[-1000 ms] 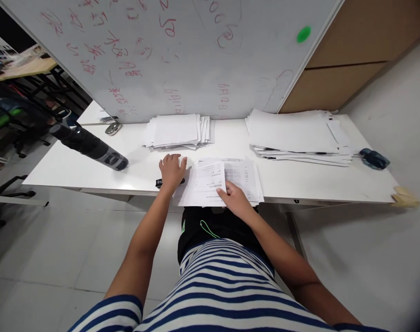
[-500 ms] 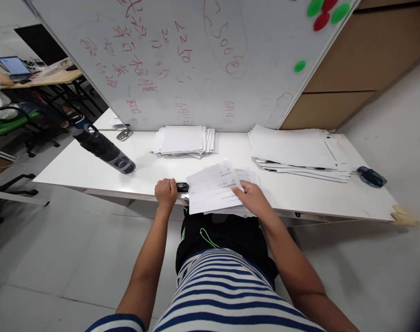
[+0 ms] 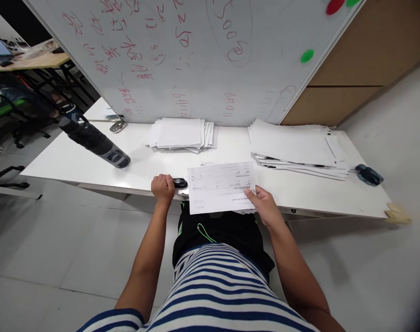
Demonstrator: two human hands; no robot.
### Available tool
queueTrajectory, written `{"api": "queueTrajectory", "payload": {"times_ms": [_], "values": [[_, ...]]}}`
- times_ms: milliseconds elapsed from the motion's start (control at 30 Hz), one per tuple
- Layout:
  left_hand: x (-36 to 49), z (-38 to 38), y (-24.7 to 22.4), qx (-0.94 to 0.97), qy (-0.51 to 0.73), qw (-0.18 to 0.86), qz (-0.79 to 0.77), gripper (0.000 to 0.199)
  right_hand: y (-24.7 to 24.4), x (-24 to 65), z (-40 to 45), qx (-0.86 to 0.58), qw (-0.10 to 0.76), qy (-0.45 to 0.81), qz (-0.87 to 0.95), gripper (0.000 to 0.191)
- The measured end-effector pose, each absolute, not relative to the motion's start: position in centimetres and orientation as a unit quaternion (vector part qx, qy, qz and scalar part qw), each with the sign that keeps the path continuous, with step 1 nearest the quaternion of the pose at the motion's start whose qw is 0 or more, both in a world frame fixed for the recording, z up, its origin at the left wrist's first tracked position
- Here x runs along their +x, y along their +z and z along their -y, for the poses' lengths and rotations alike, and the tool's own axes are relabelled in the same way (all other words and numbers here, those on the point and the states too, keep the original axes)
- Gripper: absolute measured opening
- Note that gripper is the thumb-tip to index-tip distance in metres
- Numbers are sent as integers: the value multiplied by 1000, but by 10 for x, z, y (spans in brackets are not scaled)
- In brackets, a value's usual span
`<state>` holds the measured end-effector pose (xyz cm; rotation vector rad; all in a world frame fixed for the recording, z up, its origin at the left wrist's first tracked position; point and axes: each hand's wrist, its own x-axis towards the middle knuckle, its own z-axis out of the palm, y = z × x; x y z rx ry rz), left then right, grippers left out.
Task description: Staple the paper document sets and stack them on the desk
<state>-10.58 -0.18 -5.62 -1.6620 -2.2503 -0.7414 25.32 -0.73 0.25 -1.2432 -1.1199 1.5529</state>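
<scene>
Clock centred on the held paper, 12 pointing away from the wearer

Right hand (image 3: 265, 205): at 3 to 4 o'clock, thumb on top, pinching the edge of a flat white rectangular paper sheet with dark print (image 3: 220, 189); sheet lies over the near edge of the desk, directly before the wearer's waist; cannot tell whether it is one leaf or several

Left hand (image 3: 163, 189): at 9 o'clock, clenched round the outer end of a small black elongated stapler-like tool (image 3: 180, 183); the tool's free end points to 3, just beside the sheet's left edge; contact between them cannot be told

More white paper shows under the sheet, edges peeking out at 12 and 5

Long white smooth-topped desk (image 3: 140, 177) beneath, running 9 to 3

At 11: uneven stack of white paper sheets (image 3: 182, 133). At 2: wider stack of large white sheets (image 3: 296, 143), edges staggered, dark marks along them

At 10: dark cylindrical bottle (image 3: 95, 140), leaning in view; grey oval mouse-like object (image 3: 117, 127) near it

At 3, past the wide stack: small dark blue-black object (image 3: 369, 175), blurred

At 12: white board with red handwriting (image 3: 196, 60), its foot just behind both stacks; round green magnet (image 3: 307, 56) at 1
</scene>
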Motion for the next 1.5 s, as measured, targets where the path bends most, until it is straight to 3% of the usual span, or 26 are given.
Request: {"api": "queueTrajectory", "payload": {"times_ms": [600, 767, 900, 1000, 1100, 1267, 1500], "values": [[-105, 1, -58, -563, -268, 96, 776, 39, -1, 260, 5, -543, 424, 539, 484, 50], [-106, 1, -59, -564, -259, 111, 776, 38, -7, 262, 3, -646, 316, 364, 591, 43], [-106, 0, -59, -564, -261, 116, 775, 38, -13, 258, 6, -695, 213, 180, 663, 47], [-106, 1, -59, -567, -247, 126, 776, 41, -19, 258, 8, -703, 185, 88, 681, 55], [-104, 6, -56, -578, -225, 131, 773, 42, -26, 265, 4, -712, 216, 49, 667, 63], [-105, 10, -50, -603, -214, 115, 760, 37, -46, 287, -16, -725, 285, -2, 627, 56], [-109, -12, -35, -621, -228, 80, 745, 31, -69, 296, -39, -753, 280, -10, 595, 59]]}}
